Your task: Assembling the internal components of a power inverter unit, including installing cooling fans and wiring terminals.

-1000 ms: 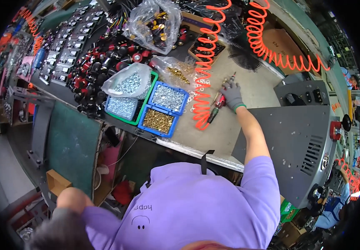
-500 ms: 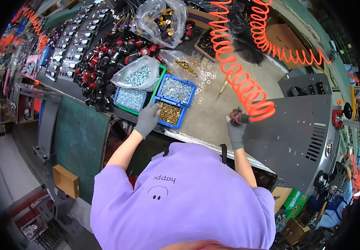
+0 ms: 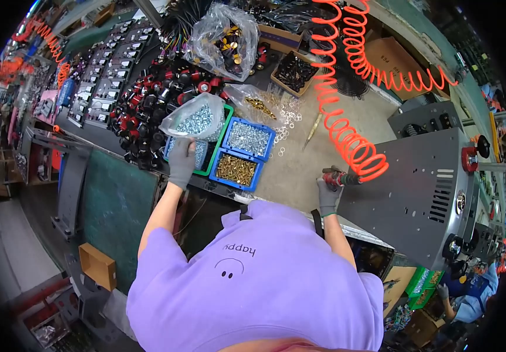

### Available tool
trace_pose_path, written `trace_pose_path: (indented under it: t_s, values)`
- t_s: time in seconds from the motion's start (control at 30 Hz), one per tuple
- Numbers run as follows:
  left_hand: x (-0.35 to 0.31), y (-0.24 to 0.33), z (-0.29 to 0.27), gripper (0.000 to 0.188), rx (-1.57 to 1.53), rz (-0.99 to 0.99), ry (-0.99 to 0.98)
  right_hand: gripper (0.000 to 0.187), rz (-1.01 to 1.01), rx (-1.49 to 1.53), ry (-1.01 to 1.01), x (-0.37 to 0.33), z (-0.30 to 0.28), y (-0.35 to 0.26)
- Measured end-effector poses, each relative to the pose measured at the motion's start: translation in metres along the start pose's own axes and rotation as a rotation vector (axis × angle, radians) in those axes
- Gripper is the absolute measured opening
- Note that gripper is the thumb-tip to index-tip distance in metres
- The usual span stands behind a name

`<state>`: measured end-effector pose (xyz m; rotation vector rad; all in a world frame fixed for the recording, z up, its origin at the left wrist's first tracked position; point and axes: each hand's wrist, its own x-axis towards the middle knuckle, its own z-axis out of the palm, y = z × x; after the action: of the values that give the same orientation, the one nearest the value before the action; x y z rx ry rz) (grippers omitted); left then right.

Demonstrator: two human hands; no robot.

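My left hand [image 3: 181, 163], in a grey glove with bare fingertips, is over the near-left bin of small silvery screws [image 3: 199, 157]. Its fingers are bent together, and whatever is between them is hidden. Just beyond it, an open plastic bag of similar bluish-silver screws [image 3: 197, 120] rests on the green tray [image 3: 225, 120]. To the right are a blue bin of silvery fasteners [image 3: 247, 138] and a blue bin of brass-coloured screws [image 3: 236, 170]. My right hand [image 3: 327, 198], gloved too, is closed around a red and black air screwdriver [image 3: 336, 178] fed by an orange coiled hose [image 3: 358, 154].
A large dark grey metal panel [image 3: 394, 193] with knobs lies at the right. Loose white rings [image 3: 288, 117] and a slim yellowish tool [image 3: 311, 130] lie mid-table. Black and red knobs [image 3: 147, 100] are heaped at the left. Another person [image 3: 473, 296] works at the far right.
My left hand has moved left from the edge of the brass screw bin to the silvery screws. The right hand, with the air screwdriver, has shifted only slightly toward me.
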<state>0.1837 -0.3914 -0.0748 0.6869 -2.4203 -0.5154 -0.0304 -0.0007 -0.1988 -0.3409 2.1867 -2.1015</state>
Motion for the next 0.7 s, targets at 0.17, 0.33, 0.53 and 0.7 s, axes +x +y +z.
trace_pose_path:
  t_s: [0.17, 0.33, 0.53, 0.7]
  values:
    - [0.035, 0.007, -0.016, 0.01, -0.025, -0.019, 0.078, 0.054, 0.17, 0.013, 0.011, 0.005, 0.031, -0.096]
    - [0.046, 0.003, -0.034, 0.013, -0.05, 0.084, -0.059, 0.047, 0.241, 0.143, -0.021, 0.01, 0.032, -0.219]
    - [-0.004, -0.036, -0.033, 0.021, 0.161, 0.03, -0.317, 0.054, 0.231, 0.25, -0.163, 0.022, 0.007, -0.323]
    - [-0.014, -0.045, -0.018, 0.035, 0.252, -0.052, -0.305, 0.052, 0.322, 0.256, -0.215, 0.011, -0.01, -0.41]
